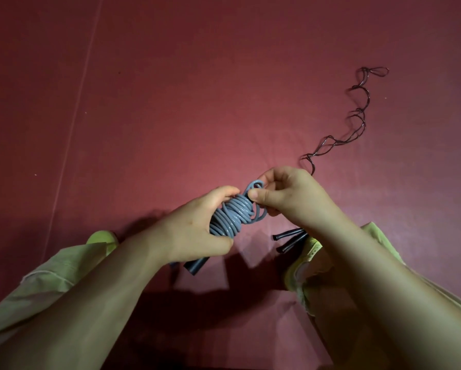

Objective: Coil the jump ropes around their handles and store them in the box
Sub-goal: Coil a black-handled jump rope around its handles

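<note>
the grey jump rope (233, 216), glossy and wound in tight loops round its dark handles (196, 265), is gripped by the left hand (194, 231) above the red floor (170, 102); right hand (285, 198) fingers pinch its loose end.

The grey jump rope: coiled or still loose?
Almost fully coiled. The grey jump rope is wound in tight turns; the left hand grips the bundle, and the right hand pinches one last loop at its top.

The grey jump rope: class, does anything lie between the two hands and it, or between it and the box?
Nothing separates them: the left hand grips the grey jump rope coil and the right hand pinches its end loop. No box is in view, so that path cannot be judged.
</note>
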Demonstrator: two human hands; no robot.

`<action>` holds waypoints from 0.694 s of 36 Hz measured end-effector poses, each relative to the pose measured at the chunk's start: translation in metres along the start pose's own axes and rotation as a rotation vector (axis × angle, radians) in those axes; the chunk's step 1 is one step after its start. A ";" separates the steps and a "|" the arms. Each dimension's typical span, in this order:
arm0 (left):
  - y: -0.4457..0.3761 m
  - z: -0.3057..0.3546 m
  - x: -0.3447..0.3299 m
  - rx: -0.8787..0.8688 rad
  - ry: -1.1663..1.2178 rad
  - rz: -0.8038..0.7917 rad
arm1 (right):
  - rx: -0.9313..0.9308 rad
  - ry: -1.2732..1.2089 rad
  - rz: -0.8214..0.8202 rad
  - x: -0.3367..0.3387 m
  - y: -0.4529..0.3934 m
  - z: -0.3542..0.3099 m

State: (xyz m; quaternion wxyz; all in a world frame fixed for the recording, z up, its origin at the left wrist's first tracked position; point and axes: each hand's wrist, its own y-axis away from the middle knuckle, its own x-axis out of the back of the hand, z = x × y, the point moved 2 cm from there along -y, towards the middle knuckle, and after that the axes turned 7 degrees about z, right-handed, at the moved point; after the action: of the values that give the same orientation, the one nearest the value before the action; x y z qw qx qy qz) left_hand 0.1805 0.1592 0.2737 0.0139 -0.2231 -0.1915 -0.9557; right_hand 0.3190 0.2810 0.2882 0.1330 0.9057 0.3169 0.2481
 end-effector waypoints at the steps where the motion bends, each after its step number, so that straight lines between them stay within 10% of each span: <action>1: 0.001 0.001 0.001 -0.004 0.000 -0.002 | 0.020 0.008 0.009 -0.001 0.000 0.000; 25: 0.006 0.008 0.012 -0.059 0.046 -0.097 | -0.457 -0.516 -0.300 0.006 0.010 -0.010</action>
State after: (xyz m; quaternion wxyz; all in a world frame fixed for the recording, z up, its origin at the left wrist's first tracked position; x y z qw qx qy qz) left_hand 0.1741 0.1574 0.2880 -0.0345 -0.1919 -0.1736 -0.9653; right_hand 0.3228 0.2779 0.3024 0.4418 0.8291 0.3384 0.0536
